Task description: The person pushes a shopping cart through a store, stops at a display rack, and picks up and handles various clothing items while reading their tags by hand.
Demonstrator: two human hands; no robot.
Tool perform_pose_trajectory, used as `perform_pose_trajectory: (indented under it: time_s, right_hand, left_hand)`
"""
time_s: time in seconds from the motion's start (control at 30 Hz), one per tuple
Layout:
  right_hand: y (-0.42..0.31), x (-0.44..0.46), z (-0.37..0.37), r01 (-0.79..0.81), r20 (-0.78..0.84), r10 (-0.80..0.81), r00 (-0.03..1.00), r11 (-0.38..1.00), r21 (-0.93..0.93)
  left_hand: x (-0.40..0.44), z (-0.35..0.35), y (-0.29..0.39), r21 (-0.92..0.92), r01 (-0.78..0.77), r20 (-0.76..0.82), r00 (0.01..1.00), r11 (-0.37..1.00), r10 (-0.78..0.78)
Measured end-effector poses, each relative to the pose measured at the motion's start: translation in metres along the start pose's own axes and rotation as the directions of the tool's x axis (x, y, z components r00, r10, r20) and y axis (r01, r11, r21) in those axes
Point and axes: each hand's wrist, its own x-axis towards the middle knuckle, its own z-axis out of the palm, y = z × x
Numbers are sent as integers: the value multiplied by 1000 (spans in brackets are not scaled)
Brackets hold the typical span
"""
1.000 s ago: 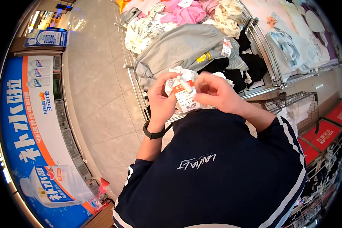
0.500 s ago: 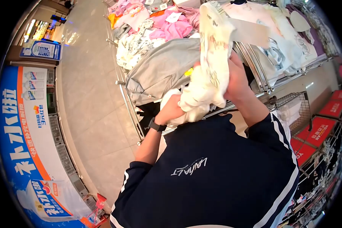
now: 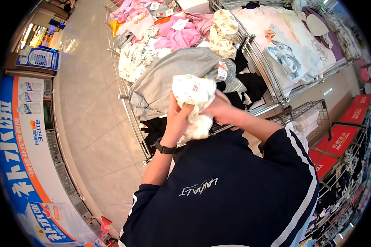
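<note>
A white printed garment is bunched into a compact bundle close to my chest, with part of it hanging below my fingers. My left hand, with a black watch on the wrist, grips it from the left side. From the right, my right hand closes around it, slightly blurred; some fingers are hidden by the cloth. Just beyond the bundle, grey trousers lie on the metal rack. A white price tag rests near their right end, beside black clothing.
Pink clothes and a cream patterned garment are heaped farther back. Chrome rails divide this rack from pale shirts on the right. Red boxes and a wire basket stand at right. A blue-and-white banner borders the left.
The white garment was stretched upward from my raised right hand; now it is gathered into a bundle. My right hand came down and inward, toward my left. The view shifted slightly.
</note>
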Motion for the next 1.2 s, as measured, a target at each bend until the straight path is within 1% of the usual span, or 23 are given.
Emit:
perform_pose_trajectory:
  time_s: [0.03, 0.1, 0.13, 0.17, 0.23, 0.3, 0.33, 0.37, 0.4, 0.43, 0.5, 0.57, 0.63, 0.67, 0.73, 0.77, 0.83, 0.9, 0.97, 1.03, 1.07, 1.17, 1.2]
  right_hand:
    - [-11, 6, -10, 35, -99, -42, 994, 996, -77]
    - [-27, 37, -64, 11, -239, -32, 970, 996, -85]
    - [-60, 49, -72, 55, -274, -86, 958, 991, -120]
    - [-96, 59, -75, 96, -309, -140, 941, 983, -154]
    - [-138, 88, -105, 150, -379, -147, 914, 988, -22]
    - [-155, 119, -165, 67, -345, -182, 921, 945, -321]
    - [-146, 131, -199, 32, -212, -242, 947, 726, -687]
    - [-136, 144, -234, 43, -75, -297, 952, 373, -927]
    - [-122, 133, -219, -83, -173, -318, 932, 277, -957]
    - [-107, 122, -203, -211, -262, -347, 900, 178, -961]
    - [-83, 95, -168, -378, -365, -155, 918, -61, -924]
    - [-40, 69, -157, -200, -201, -195, 960, 26, -980]
    - [-9, 43, -135, -187, -167, -232, 958, -67, -980]
    - [-2, 38, -124, -347, -343, -54, 938, -98, -933]
    - [23, 29, -136, -294, -287, -106, 952, -57, -954]
    - [29, 27, -139, -262, -253, -148, 956, -46, -964]
    - [18, 28, -131, -269, -283, -69, 957, 163, -949]
    - [8, 28, -120, -343, -341, 47, 939, 223, -913]
    - [9, 28, -112, -309, -306, 47, 951, 161, -937]
    - [20, 32, -111, -239, -240, -3, 971, 77, -968]
    - [23, 34, -112, -262, -262, 15, 965, 39, -964]
    - [27, 42, -115, -267, -267, 18, 964, 97, -959]
    - [25, 44, -116, -248, -250, -6, 968, 99, -964]
  left_hand:
    - [0, -2, 3, 250, -106, 65, 994, 962, 93]
    - [-13, -17, -3, 436, -72, -38, 994, 897, 98]
    - [-15, -33, -13, 401, 3, -34, 999, 916, 12]
    - [-16, -51, -22, 252, 178, -33, 984, 951, -176]
    - [-19, -56, -27, 130, 432, -95, 901, 892, -423]
    - [-22, -71, -51, 395, 357, -111, 933, 846, -341]
    - [-25, -85, -67, 570, 253, -85, 964, 782, -250]
    - [-29, -96, -78, 720, 144, -43, 986, 679, -163]
    - [-34, -100, -78, 830, 71, -4, 993, 553, -122]
    - [-42, -110, -82, 918, -105, 122, 992, 384, -21]
    - [-57, -125, -80, 974, -185, 197, 976, 129, -94]
    - [-72, -147, -94, 981, -66, 99, 979, 183, -181]
    - [-86, -164, -113, 985, -6, 42, 978, 171, -204]
    - [-89, -170, -119, 964, 76, -10, 968, 256, -249]
    - [-87, -172, -122, 885, 237, -94, 934, 400, -346]
    - [-84, -175, -123, 926, 153, -60, 962, 346, -266]
    - [-77, -178, -124, 976, -4, 29, 993, 217, -111]
    - [-69, -173, -120, 989, 2, 3, 999, 149, -34]
    - [-60, -169, -121, 964, 51, -32, 997, 262, -75]
    - [-54, -164, -123, 949, 64, -25, 991, 309, -129]
    - [-53, -162, -123, 941, 72, -21, 988, 331, -155]
    - [-55, -164, -130, 952, 77, -34, 988, 296, -148]
    - [-58, -176, -141, 969, 27, -3, 995, 246, -96]
